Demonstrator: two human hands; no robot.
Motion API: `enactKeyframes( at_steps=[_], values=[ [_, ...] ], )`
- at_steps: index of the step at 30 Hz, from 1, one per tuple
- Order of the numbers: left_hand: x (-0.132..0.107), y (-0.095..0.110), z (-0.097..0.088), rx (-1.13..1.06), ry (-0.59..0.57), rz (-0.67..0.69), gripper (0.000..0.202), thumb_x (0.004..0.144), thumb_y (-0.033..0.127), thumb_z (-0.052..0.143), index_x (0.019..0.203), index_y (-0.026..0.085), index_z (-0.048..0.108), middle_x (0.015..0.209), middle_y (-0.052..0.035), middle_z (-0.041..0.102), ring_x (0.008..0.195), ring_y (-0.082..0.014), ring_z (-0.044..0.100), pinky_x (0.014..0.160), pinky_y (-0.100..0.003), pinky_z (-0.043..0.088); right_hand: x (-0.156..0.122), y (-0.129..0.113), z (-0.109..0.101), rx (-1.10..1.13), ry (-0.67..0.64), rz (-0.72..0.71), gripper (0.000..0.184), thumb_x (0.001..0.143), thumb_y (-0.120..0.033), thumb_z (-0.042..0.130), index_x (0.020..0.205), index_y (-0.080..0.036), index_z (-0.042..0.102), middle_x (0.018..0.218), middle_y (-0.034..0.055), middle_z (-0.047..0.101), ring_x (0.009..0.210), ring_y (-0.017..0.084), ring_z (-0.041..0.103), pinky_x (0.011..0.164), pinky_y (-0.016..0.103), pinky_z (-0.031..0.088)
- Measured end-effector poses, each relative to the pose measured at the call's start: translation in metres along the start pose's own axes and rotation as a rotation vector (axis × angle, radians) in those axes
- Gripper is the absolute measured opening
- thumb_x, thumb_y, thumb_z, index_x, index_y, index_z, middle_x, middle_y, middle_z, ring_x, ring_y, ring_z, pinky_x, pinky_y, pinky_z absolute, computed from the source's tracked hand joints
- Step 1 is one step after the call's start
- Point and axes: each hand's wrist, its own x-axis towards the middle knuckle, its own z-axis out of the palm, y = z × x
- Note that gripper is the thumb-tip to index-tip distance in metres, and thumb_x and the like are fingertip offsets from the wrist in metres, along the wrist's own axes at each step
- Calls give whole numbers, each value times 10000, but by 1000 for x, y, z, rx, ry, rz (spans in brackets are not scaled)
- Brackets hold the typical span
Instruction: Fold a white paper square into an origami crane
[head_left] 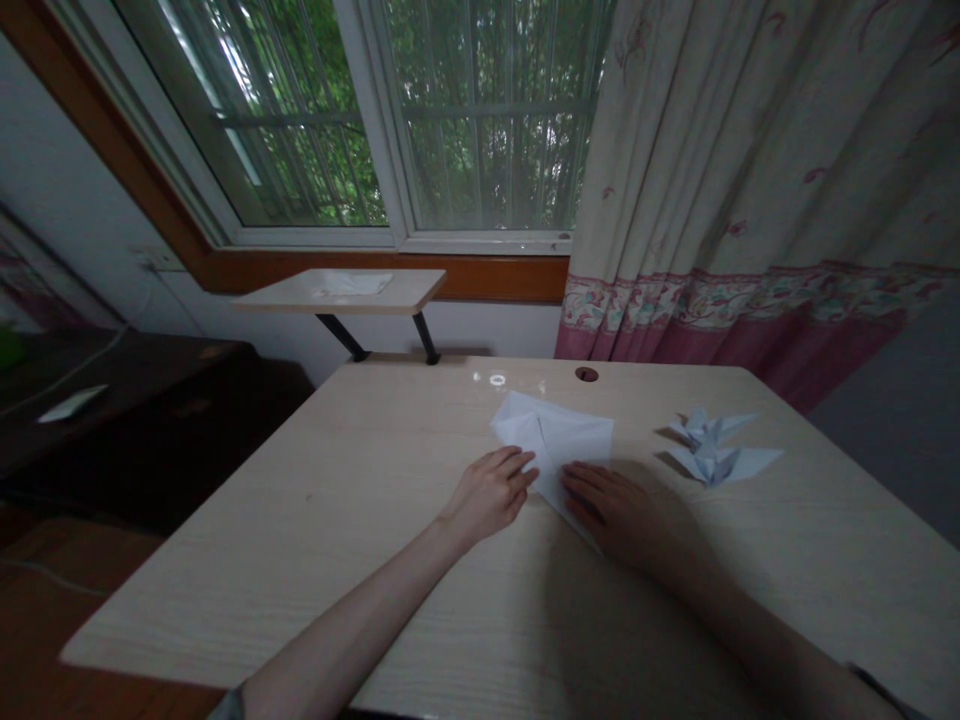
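Observation:
A partly folded white sheet of paper (559, 430) lies on the light wooden desk (360, 450) in front of me, with creases and a folded flap showing. My left hand (489, 490) is at the paper's near left edge, its fingers bent and closed on that edge. Across the paper's near right part lies my right hand (619, 510), its fingers stretched out and pressing down flat; its thumb is hard to make out in the shadow. To the right, two folded paper cranes (709, 430) sit close together, apart from both hands.
A small raised shelf (412, 290) on dark legs stands at the desk's back left, with white paper (360, 284) on it. A round cable hole (586, 374) is near the back edge. Beyond are a window and a curtain (675, 220). A dark table (150, 400) stands left.

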Motion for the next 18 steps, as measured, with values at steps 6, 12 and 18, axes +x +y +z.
enactKeyframes(
  at_steps=[6, 12, 18],
  values=[
    [-1, -1, -1, -2, 6, 14, 290, 903, 189, 564, 1158, 211, 699, 1306, -46, 654, 1188, -265, 590, 989, -427, 512, -1, -4, -2, -73, -2, -41, 277, 958, -261, 519, 1156, -180, 696, 1195, 106, 714, 1108, 271, 655, 966, 450, 530],
    [1, 0, -2, -17, -20, 10, 277, 926, 215, 551, 1163, 217, 692, 1316, -40, 648, 1186, -259, 591, 983, -419, 513, 1, -10, -10, -84, -18, -53, 240, 971, -257, 514, 1093, -158, 694, 1095, 109, 734, 990, 258, 675, 877, 409, 556],
    [1, 0, -1, -48, -18, 14, 256, 954, 244, 546, 1169, 229, 685, 1327, -40, 639, 1203, -250, 585, 986, -418, 512, 0, -8, -9, -67, 28, -86, 281, 1001, -227, 432, 1125, -207, 683, 1104, 82, 725, 994, 224, 674, 926, 396, 537]
  ],
)
